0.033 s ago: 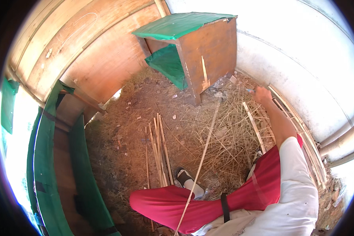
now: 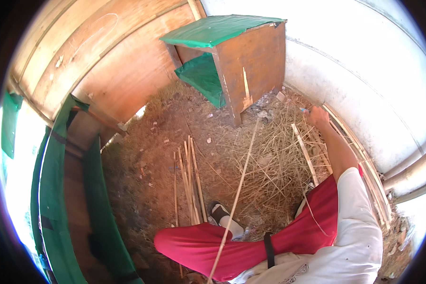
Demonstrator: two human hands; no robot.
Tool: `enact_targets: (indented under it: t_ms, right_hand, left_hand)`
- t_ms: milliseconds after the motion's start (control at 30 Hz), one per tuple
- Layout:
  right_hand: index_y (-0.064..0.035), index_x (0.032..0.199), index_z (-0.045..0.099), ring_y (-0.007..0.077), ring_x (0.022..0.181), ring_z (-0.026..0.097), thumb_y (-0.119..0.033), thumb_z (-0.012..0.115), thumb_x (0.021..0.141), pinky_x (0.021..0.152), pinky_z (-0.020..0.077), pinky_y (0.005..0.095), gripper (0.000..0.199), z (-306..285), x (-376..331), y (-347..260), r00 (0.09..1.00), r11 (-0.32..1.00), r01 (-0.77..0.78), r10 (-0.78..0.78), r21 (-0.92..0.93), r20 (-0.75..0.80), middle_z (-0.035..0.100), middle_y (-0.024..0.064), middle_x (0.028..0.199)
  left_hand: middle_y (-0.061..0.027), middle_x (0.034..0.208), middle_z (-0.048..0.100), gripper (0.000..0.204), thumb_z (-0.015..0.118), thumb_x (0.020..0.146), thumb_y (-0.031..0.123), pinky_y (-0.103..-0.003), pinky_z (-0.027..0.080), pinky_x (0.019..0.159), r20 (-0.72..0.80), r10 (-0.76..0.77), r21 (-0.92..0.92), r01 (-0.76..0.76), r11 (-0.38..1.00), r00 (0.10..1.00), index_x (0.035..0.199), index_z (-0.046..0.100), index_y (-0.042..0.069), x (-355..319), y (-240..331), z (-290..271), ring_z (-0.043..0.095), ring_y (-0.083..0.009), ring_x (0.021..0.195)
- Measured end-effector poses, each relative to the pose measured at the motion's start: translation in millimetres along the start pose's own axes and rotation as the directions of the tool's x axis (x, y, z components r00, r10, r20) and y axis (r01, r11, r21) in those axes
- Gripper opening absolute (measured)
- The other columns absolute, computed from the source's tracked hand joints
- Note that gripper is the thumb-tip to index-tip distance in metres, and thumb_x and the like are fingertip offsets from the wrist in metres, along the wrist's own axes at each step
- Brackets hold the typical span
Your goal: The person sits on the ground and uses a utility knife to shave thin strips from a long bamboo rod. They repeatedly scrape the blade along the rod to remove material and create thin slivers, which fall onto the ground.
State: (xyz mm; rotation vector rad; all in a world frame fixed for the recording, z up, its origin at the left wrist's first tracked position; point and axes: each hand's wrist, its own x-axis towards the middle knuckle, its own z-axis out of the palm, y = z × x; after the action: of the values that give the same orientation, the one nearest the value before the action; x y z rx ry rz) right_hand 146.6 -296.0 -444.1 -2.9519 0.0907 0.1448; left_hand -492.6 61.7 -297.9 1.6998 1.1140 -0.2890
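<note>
My right hand point(image 2: 318, 117) is stretched out to the far right, low over the straw-like litter beside the white wall. Its fingers are closed round a small thing with a pale-blue end point(image 2: 303, 110); the rest of it is hidden in the fist. My left hand is out of sight. A long, thin pale strip point(image 2: 241, 177), like split bamboo, slants from the ground near the cabinet across my red-clad left leg to the lower edge. On my right thigh lies a thin curled shaving point(image 2: 315, 215).
Several narrow wooden strips point(image 2: 190, 175) lie left of my sandalled foot point(image 2: 219, 213). Longer slats point(image 2: 359, 156) rest along the white wall. A brown cabinet point(image 2: 255, 61) with a green cover stands ahead. Shavings point(image 2: 274, 165) heap on the ground; green-covered shelving point(image 2: 57, 203) runs along the left.
My right hand has moved slightly right and down. The long strip has shifted a little left, and the shaving on my right thigh has changed position.
</note>
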Motion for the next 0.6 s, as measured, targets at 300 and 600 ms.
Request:
enact_targets:
  t_ms: [300, 600]
  right_hand:
    - [0.0023, 0.116, 0.067, 0.0361, 0.112, 0.066, -0.054, 0.061, 0.093, 0.096, 0.0521, 0.0478, 0.062, 4.3, -11.1, 0.8, 0.99, 0.993, 0.089, -0.079, -0.074, 0.119, 0.07, 0.0186, 0.118]
    - [-0.0048, 0.107, 0.07, 0.0048, 0.053, 0.044, -0.057, 0.046, 0.101, 0.046, 0.0319, 0.0249, 0.058, 28.7, -110.5, -48.6, 0.022, 0.846, 0.529, 0.067, -0.068, 0.998, 0.074, 0.0102, 0.103]
  left_hand:
    - [-0.0064, 0.069, 0.057, 0.035, 0.057, 0.098, 0.041, -0.034, 0.04, 0.049, 0.003, 0.04, 0.01, -0.04, 0.999, 0.999, 0.098, 0.066, 0.007, -3.4, 7.3, 10.7, 0.052, -0.0158, 0.055]
    - [-0.0084, 0.07, 0.061, 0.035, 0.059, 0.097, 0.042, -0.036, 0.042, 0.049, 0.025, 0.087, -0.018, -0.086, 0.996, 0.996, 0.099, 0.068, 0.008, 0.5, 12.3, 24.1, 0.055, -0.0175, 0.056]
